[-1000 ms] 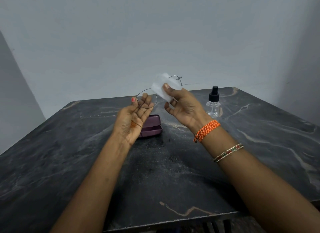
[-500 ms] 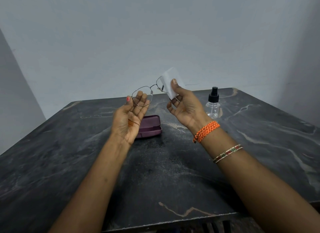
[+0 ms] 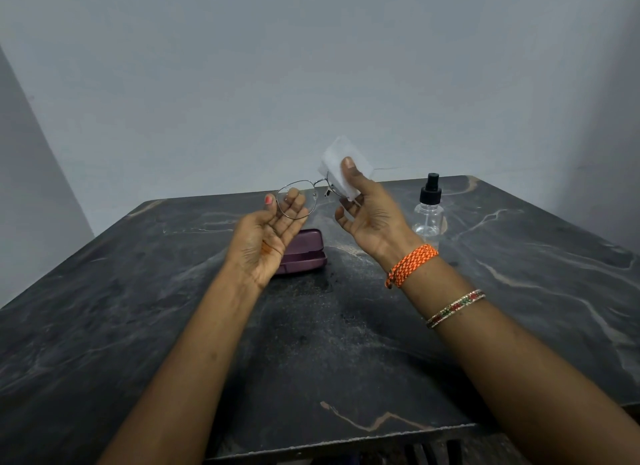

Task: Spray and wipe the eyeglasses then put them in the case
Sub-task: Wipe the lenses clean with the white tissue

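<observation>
1. The left hand (image 3: pixel 266 238) is raised above the desk (image 3: pixel 138 326), palm up. Its fingers (image 3: pixel 294 201) curl behind the left lens of the glasses (image 3: pixel 298 198) with the thumb on the outer rim, so it holds the frame by that side.

2. The glasses hang in the air between the two hands, roughly level, well clear of the desk. The left lens is bare and I can see the fingers through it.

3. Below the left hand, partly hidden by it, the purple case (image 3: pixel 304 251) lies on the desk. It looks closed, so it will need opening before anything goes in.

4. The right hand (image 3: pixel 372 215) pinches a white cloth (image 3: pixel 341 168) over the right lens, thumb on the near face and the other fingers behind. Most of that lens is hidden under the cloth.

5. Farther right, the spray bottle (image 3: pixel 429 210) stands upright on the desk, near the right wrist but not touching it, cap on.

6. My reading: this is the wiping step, on the right lens. With the bottle set down, the spraying seems to be over.

7. Next I would expect a gentle rub across that lens while the left hand steadies the thin wire frame. Then the cloth should go to the left lens, which means shifting the left hold to the bridge or a temple. Too hard a pinch could bend the frame.
</observation>
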